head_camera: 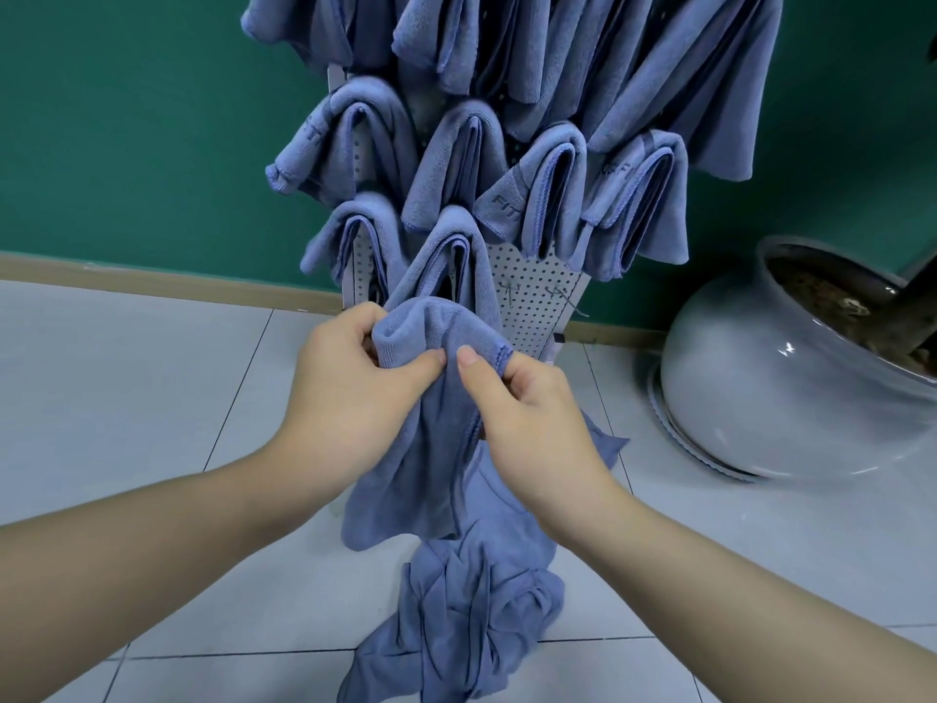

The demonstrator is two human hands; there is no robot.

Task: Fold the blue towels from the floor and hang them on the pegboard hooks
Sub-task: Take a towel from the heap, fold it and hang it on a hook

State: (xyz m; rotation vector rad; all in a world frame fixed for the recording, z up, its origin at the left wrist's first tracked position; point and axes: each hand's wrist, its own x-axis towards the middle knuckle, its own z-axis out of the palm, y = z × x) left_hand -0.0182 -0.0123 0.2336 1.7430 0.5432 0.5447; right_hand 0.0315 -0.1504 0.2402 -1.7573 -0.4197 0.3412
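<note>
Both forearms in; left hand (350, 383) and right hand (527, 408) pinching top fold of blue towel (431, 449), low before pegboard (532, 291); many hung towels (471, 159) above; floor pile (471, 616) left; well advanced, unfinished.

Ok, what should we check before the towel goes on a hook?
1. Both hands hold the towel: ok, the left hand and right hand pinch its top edge.
2. Towel folded neatly: not ok, it hangs loose and bunched.
3. Free hook on the pegboard: ok, bare hooks show at lower right.
4. Towel clear of the pile on the floor: cannot tell, they overlap.
5. Plant pot out of the way: ok, it stands off to the right.
</note>
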